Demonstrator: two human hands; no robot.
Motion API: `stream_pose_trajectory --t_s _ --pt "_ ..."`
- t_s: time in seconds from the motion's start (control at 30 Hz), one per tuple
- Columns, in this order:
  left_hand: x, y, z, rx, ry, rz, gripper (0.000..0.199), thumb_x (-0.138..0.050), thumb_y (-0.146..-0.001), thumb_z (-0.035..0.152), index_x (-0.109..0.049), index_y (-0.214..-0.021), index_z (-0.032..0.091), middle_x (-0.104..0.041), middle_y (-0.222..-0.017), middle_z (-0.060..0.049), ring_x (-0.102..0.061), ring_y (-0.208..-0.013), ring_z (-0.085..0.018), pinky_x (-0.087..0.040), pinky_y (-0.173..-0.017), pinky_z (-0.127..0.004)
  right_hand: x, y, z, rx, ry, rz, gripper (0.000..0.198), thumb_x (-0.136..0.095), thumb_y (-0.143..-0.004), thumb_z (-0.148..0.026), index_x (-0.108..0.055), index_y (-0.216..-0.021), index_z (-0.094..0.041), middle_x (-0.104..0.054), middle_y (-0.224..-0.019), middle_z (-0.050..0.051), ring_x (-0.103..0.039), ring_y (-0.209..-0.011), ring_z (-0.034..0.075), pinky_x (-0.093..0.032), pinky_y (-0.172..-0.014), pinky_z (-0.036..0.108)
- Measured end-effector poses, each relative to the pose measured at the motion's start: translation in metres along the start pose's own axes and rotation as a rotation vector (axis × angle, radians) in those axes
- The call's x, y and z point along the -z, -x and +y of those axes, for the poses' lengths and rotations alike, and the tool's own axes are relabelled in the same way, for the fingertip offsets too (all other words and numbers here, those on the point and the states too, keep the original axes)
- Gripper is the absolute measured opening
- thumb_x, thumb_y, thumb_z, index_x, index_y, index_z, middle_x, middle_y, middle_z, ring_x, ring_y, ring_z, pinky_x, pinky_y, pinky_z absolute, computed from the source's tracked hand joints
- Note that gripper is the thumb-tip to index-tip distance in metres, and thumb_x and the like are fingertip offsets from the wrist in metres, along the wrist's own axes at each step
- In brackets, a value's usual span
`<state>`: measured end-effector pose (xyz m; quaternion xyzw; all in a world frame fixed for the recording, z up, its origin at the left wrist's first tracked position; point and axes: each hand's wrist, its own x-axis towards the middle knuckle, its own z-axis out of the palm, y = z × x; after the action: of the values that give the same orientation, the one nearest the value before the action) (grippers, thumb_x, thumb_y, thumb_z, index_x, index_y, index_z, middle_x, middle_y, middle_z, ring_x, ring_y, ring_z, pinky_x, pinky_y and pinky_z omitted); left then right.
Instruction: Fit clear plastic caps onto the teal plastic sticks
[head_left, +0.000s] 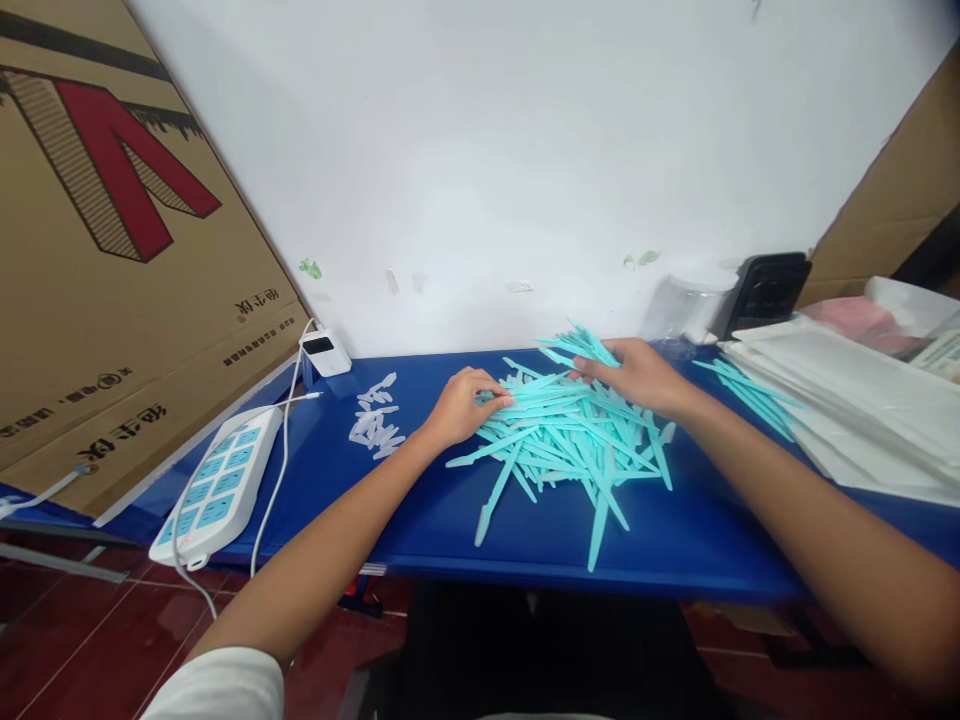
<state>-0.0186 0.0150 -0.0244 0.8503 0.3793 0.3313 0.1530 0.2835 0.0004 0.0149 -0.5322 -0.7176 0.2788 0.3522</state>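
Observation:
A loose pile of slim turquoise plastic sticks (574,435), with the look of eyebrow razors, lies on the blue table (322,515). Some have a paler, wider end. My left hand (466,405) is at the pile's left edge, thumb and forefinger pinched on what seems to be one stick; its end is hard to make out. Above the pile's far right side, my right hand (634,375) grips a bunch of the same sticks (581,343), which fan out past the fingers toward the wall. Small translucent plastic pieces (375,420) lie left of my left hand.
At left are a white power strip (217,485), cables, a small white device (326,352) and a large carton (135,250). To the right lie more turquoise sticks (754,395), white sheets or bags (847,410), a clear container (694,305) and a black object (769,290). A white wall closes the back.

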Motion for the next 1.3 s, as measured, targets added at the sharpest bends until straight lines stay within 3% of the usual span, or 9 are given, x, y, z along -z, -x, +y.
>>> stream_pose_trajectory --t_s 0.1,0.2,0.3,0.37,0.5,0.77,1.0,1.13,1.3 --pt "0.007 -0.003 -0.002 0.009 -0.068 -0.017 0.027 -0.072 -0.093 0.048 -0.082 -0.099 0.024 -0.076 -0.103 -0.009 -0.065 -0.095 -0.025 -0.049 -0.088 -0.038 0.004 -0.004 0.009 0.023 0.077 0.09 0.05 -0.065 -0.087 -0.065 -0.079 -0.087 -0.017 -0.075 -0.082 0.008 -0.064 -0.072 0.023 -0.044 -0.065 0.032" --pt "0.034 -0.004 -0.017 0.106 -0.266 0.029 0.037 -0.067 -0.096 0.05 -0.077 -0.117 0.021 -0.075 -0.105 -0.01 -0.065 -0.096 -0.026 -0.049 -0.088 -0.037 0.007 -0.007 0.014 0.009 0.101 0.116 0.054 -0.063 -0.088 -0.067 -0.08 -0.09 -0.016 -0.069 -0.07 0.005 -0.059 -0.062 0.02 -0.04 -0.059 0.031" --pt "0.076 0.001 -0.048 0.345 -0.671 0.097 0.039 -0.065 -0.098 0.041 -0.069 -0.128 0.016 -0.072 -0.114 -0.015 -0.063 -0.113 -0.032 -0.047 -0.097 -0.042 0.006 -0.007 0.015 0.0 0.092 0.122 0.056 -0.063 -0.087 -0.069 -0.079 -0.09 -0.015 -0.065 -0.063 0.003 -0.057 -0.057 0.019 -0.04 -0.055 0.03" --pt "0.1 0.008 -0.071 0.575 -0.854 0.067 0.037 -0.067 -0.095 0.037 -0.069 -0.125 0.015 -0.07 -0.121 -0.019 -0.061 -0.119 -0.036 -0.049 -0.096 -0.043 0.005 -0.007 0.015 0.001 0.098 0.135 0.055 -0.064 -0.087 -0.068 -0.077 -0.086 -0.015 -0.064 -0.06 0.003 -0.057 -0.055 0.019 -0.041 -0.055 0.03" --pt "0.121 0.017 -0.101 0.773 -0.878 -0.021 0.042 -0.07 -0.091 0.049 -0.071 -0.118 0.017 -0.071 -0.124 -0.018 -0.065 -0.117 -0.036 -0.052 -0.092 -0.04 0.005 -0.007 0.014 -0.007 0.104 0.141 0.049 -0.064 -0.088 -0.063 -0.076 -0.083 -0.016 -0.063 -0.059 0.003 -0.058 -0.055 0.019 -0.041 -0.054 0.03" --pt "0.104 0.01 -0.108 0.682 -0.872 -0.168 0.028 -0.061 -0.095 0.039 -0.081 -0.092 0.019 -0.078 -0.102 -0.016 -0.071 -0.102 -0.031 -0.053 -0.084 -0.036 0.005 -0.005 0.009 -0.001 0.086 0.141 0.044 -0.065 -0.087 -0.058 -0.076 -0.083 -0.016 -0.065 -0.06 0.003 -0.058 -0.054 0.019 -0.041 -0.053 0.03" --pt "0.096 0.011 -0.114 0.571 -0.906 -0.09 0.041 -0.059 -0.096 0.048 -0.076 -0.114 0.015 -0.073 -0.12 -0.019 -0.067 -0.111 -0.034 -0.053 -0.091 -0.041 0.004 -0.006 0.012 0.028 0.104 0.14 0.044 -0.064 -0.088 -0.057 -0.076 -0.083 -0.016 -0.065 -0.06 0.003 -0.059 -0.057 0.02 -0.041 -0.055 0.03" --pt "0.092 0.008 -0.116 0.536 -0.884 -0.134 0.034 -0.055 -0.099 0.039 -0.077 -0.101 0.014 -0.073 -0.113 -0.019 -0.067 -0.108 -0.033 -0.052 -0.091 -0.04 0.003 -0.007 0.014 0.032 0.102 0.132 0.044 -0.063 -0.088 -0.058 -0.076 -0.084 -0.016 -0.065 -0.06 0.003 -0.057 -0.054 0.019 -0.041 -0.053 0.03" --pt "0.089 0.006 -0.119 0.496 -0.844 -0.137 0.026 -0.057 -0.097 0.03 -0.075 -0.1 0.011 -0.072 -0.116 -0.023 -0.065 -0.114 -0.035 -0.05 -0.094 -0.042 0.002 -0.006 0.013 0.038 0.1 0.121 0.046 -0.062 -0.089 -0.06 -0.075 -0.083 -0.016 -0.065 -0.061 0.003 -0.056 -0.054 0.018 -0.04 -0.052 0.03"
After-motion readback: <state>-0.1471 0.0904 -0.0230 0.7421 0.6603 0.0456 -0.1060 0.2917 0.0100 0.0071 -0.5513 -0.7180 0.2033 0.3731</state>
